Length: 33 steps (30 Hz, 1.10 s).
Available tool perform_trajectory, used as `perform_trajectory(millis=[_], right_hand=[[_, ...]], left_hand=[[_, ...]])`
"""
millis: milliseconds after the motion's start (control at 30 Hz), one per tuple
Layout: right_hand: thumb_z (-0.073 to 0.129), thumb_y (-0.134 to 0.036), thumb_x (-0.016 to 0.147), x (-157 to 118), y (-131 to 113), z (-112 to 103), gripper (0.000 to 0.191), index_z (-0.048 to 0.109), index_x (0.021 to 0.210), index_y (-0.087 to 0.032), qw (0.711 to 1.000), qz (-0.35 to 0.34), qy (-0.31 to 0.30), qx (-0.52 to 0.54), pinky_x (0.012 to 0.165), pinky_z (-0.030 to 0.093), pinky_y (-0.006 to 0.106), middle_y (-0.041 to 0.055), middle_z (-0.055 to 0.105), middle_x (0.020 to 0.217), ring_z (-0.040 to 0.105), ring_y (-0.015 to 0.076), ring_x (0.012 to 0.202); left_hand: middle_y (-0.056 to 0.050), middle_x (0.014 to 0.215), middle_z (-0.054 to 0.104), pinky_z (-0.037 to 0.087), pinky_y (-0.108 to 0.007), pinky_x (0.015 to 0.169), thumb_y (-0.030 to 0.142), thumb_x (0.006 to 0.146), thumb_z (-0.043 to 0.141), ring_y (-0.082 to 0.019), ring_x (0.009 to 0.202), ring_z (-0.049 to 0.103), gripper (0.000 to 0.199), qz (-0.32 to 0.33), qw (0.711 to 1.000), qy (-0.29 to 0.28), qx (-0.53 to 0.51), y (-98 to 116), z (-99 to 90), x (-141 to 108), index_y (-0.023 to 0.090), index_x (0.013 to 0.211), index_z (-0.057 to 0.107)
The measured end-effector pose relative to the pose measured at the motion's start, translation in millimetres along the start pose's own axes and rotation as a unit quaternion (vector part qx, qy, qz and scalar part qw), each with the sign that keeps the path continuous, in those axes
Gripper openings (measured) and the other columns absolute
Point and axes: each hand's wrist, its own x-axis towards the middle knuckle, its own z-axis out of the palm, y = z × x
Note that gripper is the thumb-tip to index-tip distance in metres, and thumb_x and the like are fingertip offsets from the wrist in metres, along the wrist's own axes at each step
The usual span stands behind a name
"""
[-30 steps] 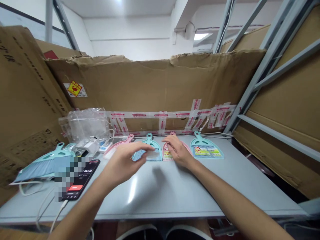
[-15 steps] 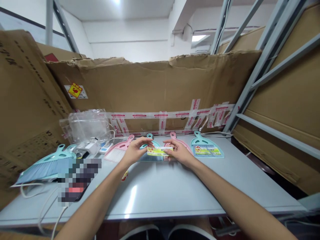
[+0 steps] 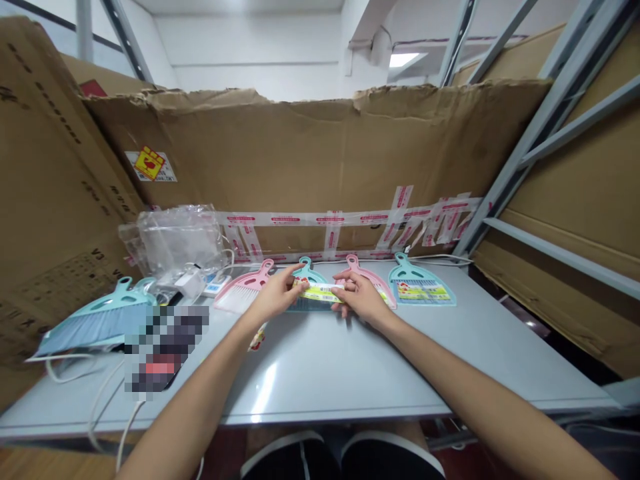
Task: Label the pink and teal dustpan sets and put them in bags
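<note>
Printed label strip [image 3: 320,291], yellow and green, spans the space between the two hands, held just above the bench [image 3: 450,373] and over a teal hand brush [image 3: 306,273] lying beneath it. Left hand [image 3: 273,297] pinches one end between thumb and fingers; right hand [image 3: 363,299] grasps the other end with its fingers curled over it, so neither hand has let go. (The strip looks thin and flexible, though its material is too small to tell.)

A pink hand brush [image 3: 243,293] lies left of the left hand, and a second pink brush [image 3: 375,287] lies just beside the right hand. Farther right, a labelled teal brush [image 3: 423,293] lies flat. A small printed scrap [image 3: 257,339] rests on the bench near the left wrist.

The step in hand appears to be handling this label by both ends, clear of the brush below. The next move calls for an even pinch, so the strip does not crease.
</note>
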Motion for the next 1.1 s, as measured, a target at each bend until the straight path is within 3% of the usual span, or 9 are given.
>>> perform_trajectory(millis=[100,233,333,400,500,600,867,1100], right_hand=[[0.088,-0.047,0.086,-1.5,-5.4,7.2,0.055,0.059,0.126,-0.021,0.999,0.005,-0.021,-0.034,0.041,0.052,0.023,-0.0039,0.076,0.073,0.074,0.0182,0.049],[0.084,-0.040,0.091,0.6,-16.5,20.2,0.059,0.056,0.140,-0.023,0.990,0.042,-0.078,-0.113,0.037,0.043,0.021,-0.0074,0.074,0.063,0.063,0.0151,0.038],[0.082,-0.034,0.093,4.9,-21.4,31.0,0.062,0.055,0.148,-0.024,0.975,0.053,-0.127,-0.173,0.034,0.036,0.021,-0.0092,0.072,0.059,0.056,0.0134,0.034],[0.080,-0.029,0.094,5.9,-20.3,37.6,0.060,0.057,0.149,-0.025,0.968,0.031,-0.146,-0.203,0.037,0.039,0.021,-0.0096,0.071,0.059,0.058,0.0133,0.036],[0.072,-0.027,0.100,0.9,-12.9,42.9,0.051,0.061,0.149,-0.025,0.965,-0.037,-0.130,-0.223,0.048,0.049,0.023,-0.0088,0.071,0.066,0.065,0.0137,0.044],[0.065,-0.032,0.105,-8.7,-4.1,39.9,0.046,0.060,0.150,-0.025,0.965,-0.077,-0.097,-0.229,0.050,0.050,0.025,-0.0088,0.069,0.070,0.065,0.0136,0.044],[0.066,-0.032,0.101,-14.3,1.1,29.1,0.048,0.057,0.148,-0.026,0.972,-0.033,-0.097,-0.212,0.045,0.044,0.025,-0.0105,0.068,0.068,0.059,0.0132,0.040],[0.065,-0.028,0.101,-15.0,0.1,34.3,0.041,0.064,0.142,-0.025,0.962,-0.073,-0.090,-0.247,0.055,0.046,0.027,-0.0091,0.066,0.068,0.060,0.0140,0.047]], left_hand=[[0.003,0.072,0.062,0.040,-0.026,0.060,0.059,0.102,0.066,-0.017,0.066,0.058,0.068,0.025,0.998,-0.001,0.049,9.0,-18.6,-3.9,0.016,0.155,0.063],[0.003,0.071,0.065,0.038,-0.027,0.060,0.056,0.102,0.064,-0.018,0.064,0.059,0.068,0.018,0.994,-0.046,0.101,15.6,-38.5,-11.7,0.017,0.157,0.063],[0.001,0.074,0.073,0.041,-0.027,0.060,0.055,0.100,0.065,-0.020,0.063,0.065,0.070,-0.006,0.987,-0.108,0.118,13.8,-45.1,-16.9,0.018,0.160,0.061],[-0.001,0.079,0.078,0.044,-0.028,0.059,0.054,0.098,0.067,-0.022,0.063,0.070,0.072,-0.020,0.981,-0.153,0.116,11.3,-45.8,-19.2,0.019,0.160,0.062],[-0.003,0.076,0.080,0.045,-0.029,0.060,0.051,0.095,0.070,-0.025,0.066,0.074,0.071,-0.024,0.975,-0.185,0.121,9.0,-44.1,-20.7,0.019,0.158,0.066],[-0.003,0.074,0.080,0.045,-0.029,0.060,0.046,0.094,0.070,-0.026,0.068,0.074,0.068,-0.015,0.974,-0.183,0.135,9.1,-43.0,-20.4,0.019,0.156,0.068],[-0.004,0.082,0.079,0.048,-0.029,0.060,0.049,0.095,0.068,-0.024,0.065,0.073,0.068,-0.034,0.974,-0.184,0.126,3.8,-44.0,-18.7,0.019,0.156,0.069],[0.001,0.071,0.073,0.042,-0.028,0.059,0.045,0.092,0.068,-0.021,0.059,0.065,0.075,-0.031,0.971,-0.198,0.130,1.5,-37.3,-16.7,0.017,0.162,0.064]])
